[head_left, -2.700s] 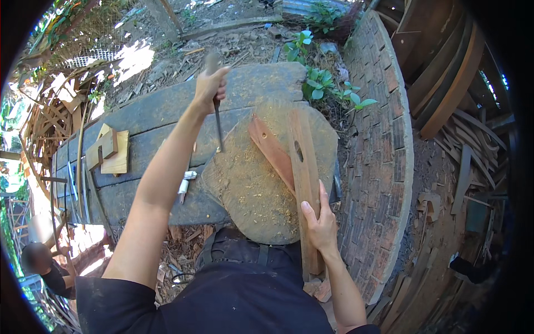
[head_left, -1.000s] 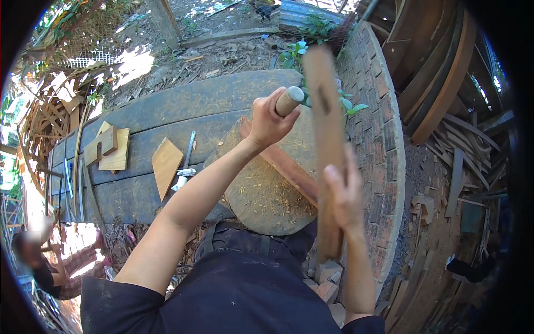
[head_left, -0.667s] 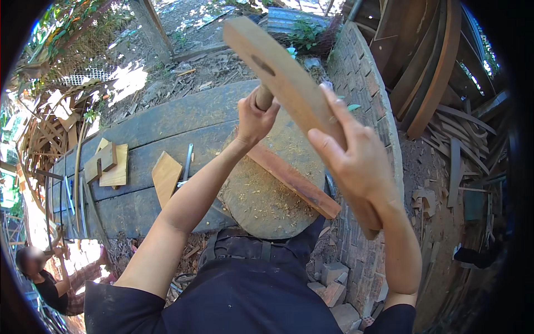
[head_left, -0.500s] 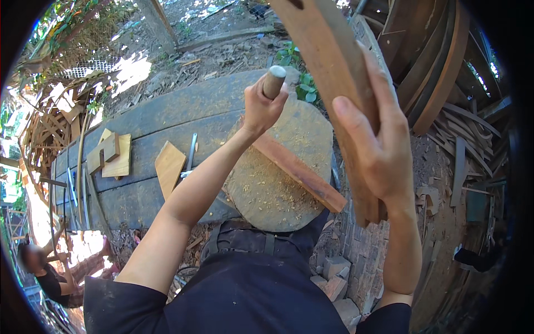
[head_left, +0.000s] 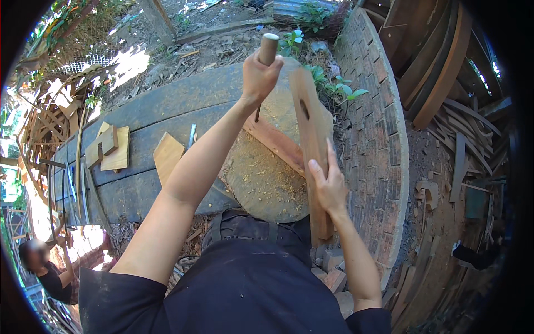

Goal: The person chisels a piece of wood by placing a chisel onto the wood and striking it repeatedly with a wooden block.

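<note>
My left hand [head_left: 259, 80] is closed around the wooden handle [head_left: 268, 47] of an upright chisel; its narrow dark shaft [head_left: 257, 114] reaches down to a reddish wood strip [head_left: 278, 143]. That strip lies diagonally on a round wooden block [head_left: 261, 192] dusted with shavings. In my right hand [head_left: 329, 182] is a long, pale brown wooden bar [head_left: 307, 119] with an oval slot, held along the block's right side, fingers on one edge and thumb across it. Whether the chisel's tip is in the strip, I cannot tell.
On the plank bench [head_left: 139, 89] at left lie a kite-shaped board [head_left: 166, 153], a notched wood piece [head_left: 103, 147] and several long tools. A brick wall [head_left: 378, 167] runs along the right, timber [head_left: 461, 128] beyond it. Another person [head_left: 53, 278] works at lower left.
Since half a second ago the wooden bar and my right hand have come down from high at the right to beside the block. My left hand with the chisel sits higher in view.
</note>
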Available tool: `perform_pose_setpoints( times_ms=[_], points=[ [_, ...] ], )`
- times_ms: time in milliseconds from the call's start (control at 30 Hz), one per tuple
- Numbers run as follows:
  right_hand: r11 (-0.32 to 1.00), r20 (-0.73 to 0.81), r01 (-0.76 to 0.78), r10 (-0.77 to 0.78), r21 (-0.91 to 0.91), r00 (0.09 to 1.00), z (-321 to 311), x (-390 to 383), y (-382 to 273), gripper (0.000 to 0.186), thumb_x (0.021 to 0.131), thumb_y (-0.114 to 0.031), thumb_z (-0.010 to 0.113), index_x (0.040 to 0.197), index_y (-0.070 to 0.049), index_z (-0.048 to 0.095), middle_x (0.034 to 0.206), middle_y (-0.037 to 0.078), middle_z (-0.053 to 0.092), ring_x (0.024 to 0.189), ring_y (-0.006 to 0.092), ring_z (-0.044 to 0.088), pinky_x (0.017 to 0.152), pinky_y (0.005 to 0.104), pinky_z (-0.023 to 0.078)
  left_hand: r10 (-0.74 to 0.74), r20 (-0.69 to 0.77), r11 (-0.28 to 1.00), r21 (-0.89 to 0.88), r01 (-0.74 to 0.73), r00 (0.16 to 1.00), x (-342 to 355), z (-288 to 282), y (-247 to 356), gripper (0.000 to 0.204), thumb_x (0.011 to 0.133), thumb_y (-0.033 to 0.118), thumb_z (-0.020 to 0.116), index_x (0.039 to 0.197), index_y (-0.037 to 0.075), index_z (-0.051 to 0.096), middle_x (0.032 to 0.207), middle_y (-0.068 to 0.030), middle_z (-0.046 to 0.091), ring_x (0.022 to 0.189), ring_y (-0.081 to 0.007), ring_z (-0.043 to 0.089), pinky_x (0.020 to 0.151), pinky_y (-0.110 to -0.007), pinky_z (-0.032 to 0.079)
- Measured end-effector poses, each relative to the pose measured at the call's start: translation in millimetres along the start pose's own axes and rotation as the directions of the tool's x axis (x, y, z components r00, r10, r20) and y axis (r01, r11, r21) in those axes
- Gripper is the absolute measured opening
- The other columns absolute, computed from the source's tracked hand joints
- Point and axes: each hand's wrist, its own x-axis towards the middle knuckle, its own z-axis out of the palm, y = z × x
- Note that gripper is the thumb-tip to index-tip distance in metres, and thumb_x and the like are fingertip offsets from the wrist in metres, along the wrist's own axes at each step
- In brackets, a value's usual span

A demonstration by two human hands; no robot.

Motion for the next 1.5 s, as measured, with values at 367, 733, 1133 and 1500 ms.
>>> perform_pose_setpoints(
  times_ms=[367,733,1133,1500],
  points=[
    [0.996,0.018,-0.035,0.037,-0.086,0.999,14.4,-10.0,34.9,0.073,0.092,-0.043,0.053,0.151,-0.008,0.027,0.111,0.033,0.063,0.102,0.0468,0.063,0.089,0.0488,0.049,-0.864,-0.448,0.495,-0.840,0.223,0.230,-30.2,-127.4,-111.0,0.019,0.087,0.007,0.054,0.077,0.013,0.039,0.054,0.0053,0.032,0.040,-0.0082,0.031,0.035,-0.027,0.026],
    [0.998,0.028,-0.021,0.023,-0.054,0.999,15.8,-11.8,29.0,0.072,0.093,-0.041,0.054,0.150,-0.006,0.027,0.111,0.033,0.063,0.104,0.0450,0.063,0.092,0.0458,0.049,-0.048,0.629,0.947,0.277,-0.166,0.776,9.1,-115.5,-40.2,0.029,0.083,0.022,0.072,0.108,0.007,0.066,0.088,-0.0065,0.070,0.069,-0.0190,0.065,0.063,-0.034,0.054],
    [0.997,0.042,-0.018,0.021,-0.070,0.999,12.3,-12.5,31.3,0.071,0.094,-0.042,0.053,0.150,-0.008,0.027,0.122,0.031,0.059,0.114,0.0444,0.058,0.097,0.0455,0.046,-0.292,0.821,0.708,0.530,-0.466,0.490,-43.0,-97.5,-33.4,0.051,0.067,0.028,0.084,0.114,0.015,0.068,0.108,-0.0077,0.069,0.097,-0.0297,0.066,0.083,-0.042,0.054],
    [1.000,0.048,0.003,-0.002,-0.016,0.999,13.9,-10.2,41.6,0.069,0.094,-0.041,0.052,0.150,-0.009,0.027,0.125,0.031,0.057,0.117,0.0449,0.056,0.099,0.0451,0.044,-0.378,0.159,0.800,-0.438,0.409,0.912,1.1,-64.4,24.8,0.043,0.087,0.038,0.073,0.067,0.010,0.047,0.051,0.0018,0.042,0.034,-0.0057,0.033,0.032,-0.023,0.024]
  ],
)
